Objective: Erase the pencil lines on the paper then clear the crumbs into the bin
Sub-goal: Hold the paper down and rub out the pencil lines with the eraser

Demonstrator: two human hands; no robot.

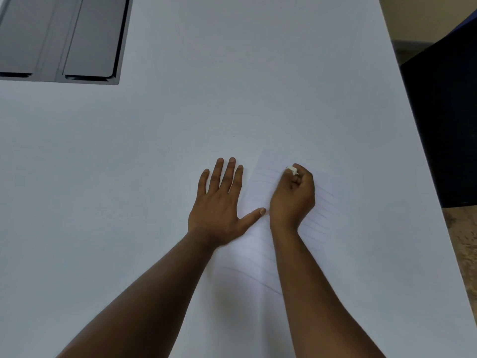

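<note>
A white sheet of lined paper (320, 218) lies on the white table, faint against it, with pale pencil lines across it. My left hand (219, 202) lies flat with straight, spread fingers on the table at the paper's left edge, its thumb reaching onto the sheet. My right hand (294, 195) is curled over the upper part of the paper and pinches a small white eraser (292, 170) at its fingertips, the eraser down at the sheet. No bin shows in view.
A grey metal cable hatch (62, 37) is set into the table at the far left. The table's right edge (413, 125) runs diagonally; beyond it are a dark chair or box (444, 125) and a speckled floor (464, 249). A tiny dark speck (234, 136) lies mid-table.
</note>
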